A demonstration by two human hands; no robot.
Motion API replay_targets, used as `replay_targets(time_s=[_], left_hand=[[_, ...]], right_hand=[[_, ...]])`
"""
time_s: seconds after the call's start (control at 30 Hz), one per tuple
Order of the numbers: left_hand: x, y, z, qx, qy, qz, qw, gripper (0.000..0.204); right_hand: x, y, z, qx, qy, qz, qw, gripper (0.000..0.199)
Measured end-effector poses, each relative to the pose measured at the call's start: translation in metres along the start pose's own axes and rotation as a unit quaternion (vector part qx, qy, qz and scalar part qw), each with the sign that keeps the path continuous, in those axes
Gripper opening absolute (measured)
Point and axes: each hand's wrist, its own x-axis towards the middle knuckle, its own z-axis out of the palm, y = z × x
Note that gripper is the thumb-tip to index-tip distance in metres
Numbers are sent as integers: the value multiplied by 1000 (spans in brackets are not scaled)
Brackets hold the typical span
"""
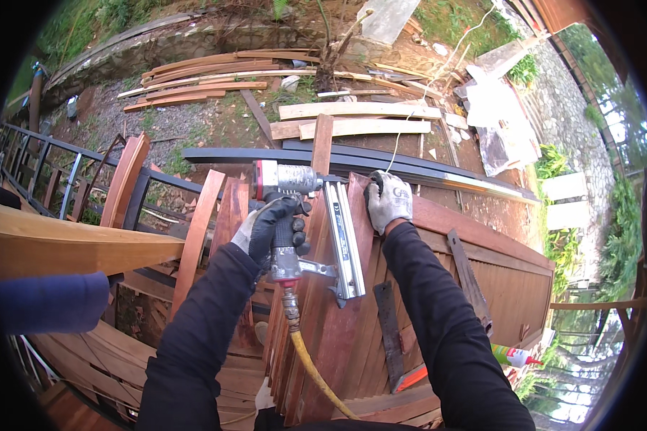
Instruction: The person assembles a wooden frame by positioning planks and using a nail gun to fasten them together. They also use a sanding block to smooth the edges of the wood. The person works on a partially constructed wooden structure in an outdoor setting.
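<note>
- Left hand [277, 230] grips the nailer [305, 223] at frame centre, its nose against the plank [338, 316].
- Right hand [388, 201] clamps the plank's top edge.
- Step, likely: nailing; next calls for firm, square pressure.

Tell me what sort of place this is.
Likely an outdoor carpentry site: loose planks lie on bare ground, the left hand holds a pneumatic nail gun, and the right hand steadies reddish wooden slats.

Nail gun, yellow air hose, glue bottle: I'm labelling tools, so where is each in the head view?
Nail gun [341, 237], head view: on its long silver magazine.
Yellow air hose [310, 366], head view: mid-length of the hose.
Glue bottle [509, 354], head view: on its body.
</note>
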Motion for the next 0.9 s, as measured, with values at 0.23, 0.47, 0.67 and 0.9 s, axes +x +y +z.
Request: replay_targets(time_s=[0.23,0.47,0.67,0.9], left_hand=[[0,3,-1,14,-9,-1,1000,30],[4,7,-6,15,-16,-22,1000,32],[6,5,-9,-4,-23,-31,999,35],[6,6,-11,-13,-32,-42,998,35]], right_hand=[[-1,4,4,4,14,-5,1000,32],[-1,1,1,5,7,-1,1000,30],[-2,1,0,-4,15,2,1000,29],[-1,0,3,-1,16,2,1000,29]])
